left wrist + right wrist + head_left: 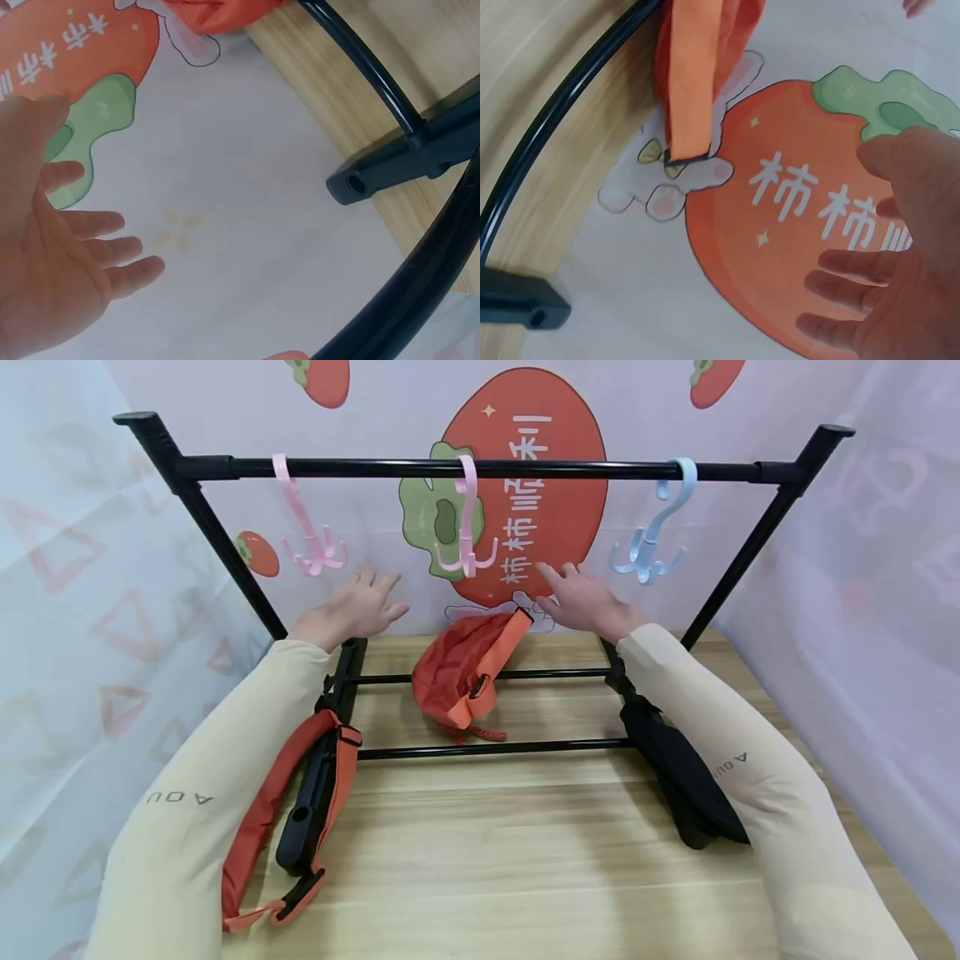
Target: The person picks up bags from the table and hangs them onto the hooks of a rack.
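Hovering below the top bar [375,468] of the black rack, both hands were released and empty: the left hand [354,606] stood near the left pink hook [303,527], the right hand [581,603] between the middle pink hook [467,518] and the blue hook [651,531], fingers apart. The red waist pouch [450,664] sat between the hands, across the rear lower rail [562,674], its cord [487,735] just beside the front lower rail [562,747].

Good handling, I judged, called for a pinch on the orange strap [510,647] rather than the limp fabric, with the other hand under the body, and for drawing the cord clear of the rails before any lift. The hooks looked free to swing, so steadying one while touching it seemed wise. Elbows wanted care too: the forearms passed close to the red strapped bag [258,810] on the left and the black fabric pouch [678,768] on the right, and a low sleeve could have snagged either.
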Motion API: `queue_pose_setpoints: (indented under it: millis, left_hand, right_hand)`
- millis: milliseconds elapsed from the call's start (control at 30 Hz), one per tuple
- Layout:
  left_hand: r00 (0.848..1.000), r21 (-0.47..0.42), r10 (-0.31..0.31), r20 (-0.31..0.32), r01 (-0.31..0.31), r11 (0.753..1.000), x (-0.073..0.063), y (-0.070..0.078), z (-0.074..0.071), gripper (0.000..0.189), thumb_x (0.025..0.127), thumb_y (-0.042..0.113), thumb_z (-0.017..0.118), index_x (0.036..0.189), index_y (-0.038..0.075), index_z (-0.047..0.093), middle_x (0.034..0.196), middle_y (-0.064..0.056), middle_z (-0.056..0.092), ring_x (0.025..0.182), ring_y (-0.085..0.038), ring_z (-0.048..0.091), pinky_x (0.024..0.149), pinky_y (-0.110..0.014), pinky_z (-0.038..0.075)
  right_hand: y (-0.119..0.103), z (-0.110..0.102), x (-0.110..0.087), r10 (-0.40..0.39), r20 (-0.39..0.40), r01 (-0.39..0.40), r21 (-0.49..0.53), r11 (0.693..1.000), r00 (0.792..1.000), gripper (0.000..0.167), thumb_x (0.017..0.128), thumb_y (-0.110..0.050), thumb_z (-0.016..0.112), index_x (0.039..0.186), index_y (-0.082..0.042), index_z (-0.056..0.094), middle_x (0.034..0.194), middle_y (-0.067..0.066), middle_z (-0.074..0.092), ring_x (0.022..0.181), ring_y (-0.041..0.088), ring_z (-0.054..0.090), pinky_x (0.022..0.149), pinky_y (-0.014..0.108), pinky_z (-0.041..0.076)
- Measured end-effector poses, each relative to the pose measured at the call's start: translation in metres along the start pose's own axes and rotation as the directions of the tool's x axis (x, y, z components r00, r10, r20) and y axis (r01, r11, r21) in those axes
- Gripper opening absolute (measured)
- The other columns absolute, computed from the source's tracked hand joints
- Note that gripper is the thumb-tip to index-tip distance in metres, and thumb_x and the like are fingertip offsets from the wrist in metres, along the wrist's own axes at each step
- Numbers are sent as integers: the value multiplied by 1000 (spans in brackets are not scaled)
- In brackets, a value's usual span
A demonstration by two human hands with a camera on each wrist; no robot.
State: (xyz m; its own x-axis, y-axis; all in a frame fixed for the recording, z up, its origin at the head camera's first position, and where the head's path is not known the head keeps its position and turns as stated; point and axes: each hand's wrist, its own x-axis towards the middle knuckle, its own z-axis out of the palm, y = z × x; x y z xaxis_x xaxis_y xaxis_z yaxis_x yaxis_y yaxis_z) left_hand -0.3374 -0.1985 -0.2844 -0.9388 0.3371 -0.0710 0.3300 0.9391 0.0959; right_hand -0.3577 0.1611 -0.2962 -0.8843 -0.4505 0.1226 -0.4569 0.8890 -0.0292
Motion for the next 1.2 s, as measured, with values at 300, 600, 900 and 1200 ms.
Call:
queue_pose_setpoints:
  millis: [300,600,900,1200]
  left_hand:
    - [983,-38,160,-85,-164,986,-8,5,5,56,102,23,48,151,2,31,148,-28,38,137,-45,38,113,-56,31]
    - [963,-84,242,-117,-252,964,-20,11,11,46,102,23,49,143,3,44,142,-23,50,133,-40,46,110,-53,36]
    - [958,-151,229,-173,-255,955,-35,3,18,45,103,21,47,144,4,43,142,-22,49,131,-38,48,109,-54,38]
    - [958,-172,180,-223,-220,960,-53,-8,32,44,102,24,49,143,8,46,133,-19,57,114,-35,62,97,-52,48]
  right_hand:
    - [-18,8,-5,-54,-153,74,127,989,987,56,100,-35,51,148,-11,34,102,17,63,76,29,61,59,39,50]
    - [-39,21,-16,-110,-234,165,229,959,966,51,99,-29,54,144,-7,42,88,12,63,62,24,56,57,36,45]
    - [-56,28,-28,-99,-268,189,336,923,958,43,99,-28,56,136,-9,48,115,9,69,89,22,68,74,36,56]
    - [-81,42,-38,-124,-262,215,357,909,957,40,98,-27,58,133,-9,53,102,5,71,69,12,65,61,28,53]
